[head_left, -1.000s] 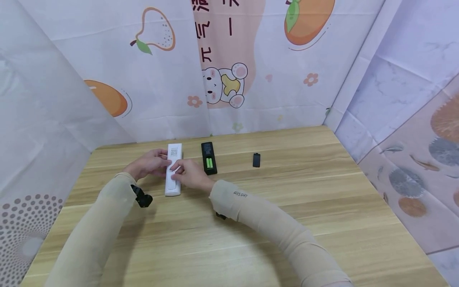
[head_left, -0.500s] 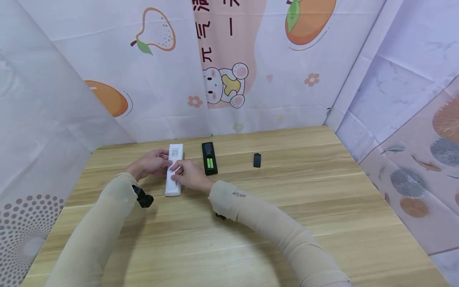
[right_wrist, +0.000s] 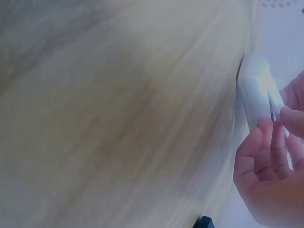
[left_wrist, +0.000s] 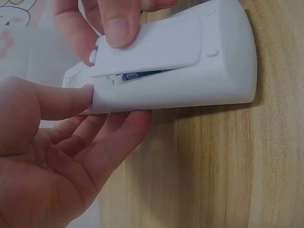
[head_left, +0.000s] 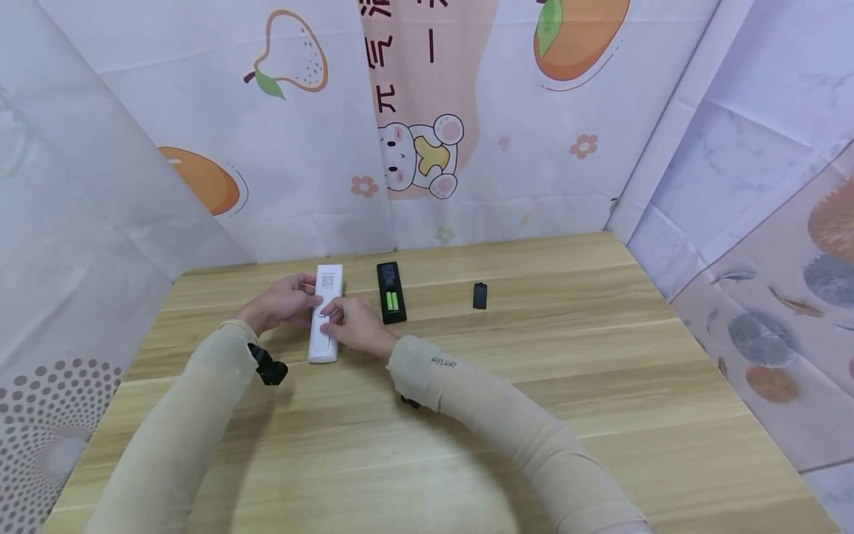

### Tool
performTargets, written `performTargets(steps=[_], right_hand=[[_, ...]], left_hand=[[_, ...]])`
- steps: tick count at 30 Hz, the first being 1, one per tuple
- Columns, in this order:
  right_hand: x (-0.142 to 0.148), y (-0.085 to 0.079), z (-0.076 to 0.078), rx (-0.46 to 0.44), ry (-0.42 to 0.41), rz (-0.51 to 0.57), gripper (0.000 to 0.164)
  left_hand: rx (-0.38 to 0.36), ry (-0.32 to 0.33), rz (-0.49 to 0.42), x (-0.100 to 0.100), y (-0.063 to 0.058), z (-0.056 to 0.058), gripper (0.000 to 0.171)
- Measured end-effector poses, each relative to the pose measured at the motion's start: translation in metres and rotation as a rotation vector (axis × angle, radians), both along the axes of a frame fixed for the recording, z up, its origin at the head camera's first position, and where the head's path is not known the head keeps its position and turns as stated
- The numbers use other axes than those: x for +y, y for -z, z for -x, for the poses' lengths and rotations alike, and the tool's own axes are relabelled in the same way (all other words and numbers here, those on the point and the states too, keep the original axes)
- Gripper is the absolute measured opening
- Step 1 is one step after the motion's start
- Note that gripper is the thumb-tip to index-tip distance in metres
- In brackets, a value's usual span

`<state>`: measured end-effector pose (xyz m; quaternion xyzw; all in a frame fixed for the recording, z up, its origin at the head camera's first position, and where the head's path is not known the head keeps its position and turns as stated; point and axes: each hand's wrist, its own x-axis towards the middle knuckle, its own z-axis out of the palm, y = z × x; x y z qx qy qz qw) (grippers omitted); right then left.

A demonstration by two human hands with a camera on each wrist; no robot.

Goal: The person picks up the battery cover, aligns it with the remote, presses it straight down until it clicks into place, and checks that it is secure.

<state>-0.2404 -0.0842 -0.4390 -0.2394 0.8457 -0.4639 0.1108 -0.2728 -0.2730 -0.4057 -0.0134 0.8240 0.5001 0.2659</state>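
A white remote [head_left: 328, 285] lies back-up on the wooden table [head_left: 534, 371]. My left hand [head_left: 283, 305] grips its left side, thumb [left_wrist: 57, 99] against the edge and fingers under it. My right hand [head_left: 355, 326] pinches the white battery cover [left_wrist: 156, 47], one fingertip [left_wrist: 118, 21] pressing on top. The cover stands ajar, and a blue battery [left_wrist: 142, 74] shows in the gap. In the right wrist view the remote [right_wrist: 254, 90] is seen end-on beside my right hand [right_wrist: 266, 171].
A black remote [head_left: 391, 292] with its back open and two green batteries lies just right of the white one. Its small black cover [head_left: 479, 295] lies further right. Printed cloth walls enclose the table on three sides.
Both hands stay on the white remote in nearly the same pose. The view has shifted slightly.
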Motion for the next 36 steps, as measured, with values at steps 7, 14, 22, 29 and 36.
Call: performTargets(steps=[7, 14, 22, 29, 36], right_hand=[[-0.0008, -0.0031, -0.0005, 0.024, 0.004, -0.050, 0.019], [-0.0021, -0.0051, -0.0018, 0.023, 0.016, -0.096, 0.021], [-0.0026, -0.0075, -0.0014, 0.012, 0.009, -0.111, 0.021], [-0.0019, -0.0063, 0.0007, 0.025, 0.006, -0.137, 0.021], [-0.0034, -0.0047, -0.0006, 0.037, 0.007, -0.159, 0.021]], left_hand=[[-0.004, 0.001, -0.007, 0.0003, -0.0005, -0.0005, 0.057], [-0.004, -0.004, -0.005, 0.0007, -0.0010, -0.0017, 0.056], [-0.005, -0.007, -0.018, 0.0003, -0.0011, -0.0014, 0.055], [-0.003, -0.010, -0.020, 0.0005, 0.0013, 0.0001, 0.058], [-0.006, -0.013, -0.022, -0.0001, 0.0021, -0.0002, 0.056]])
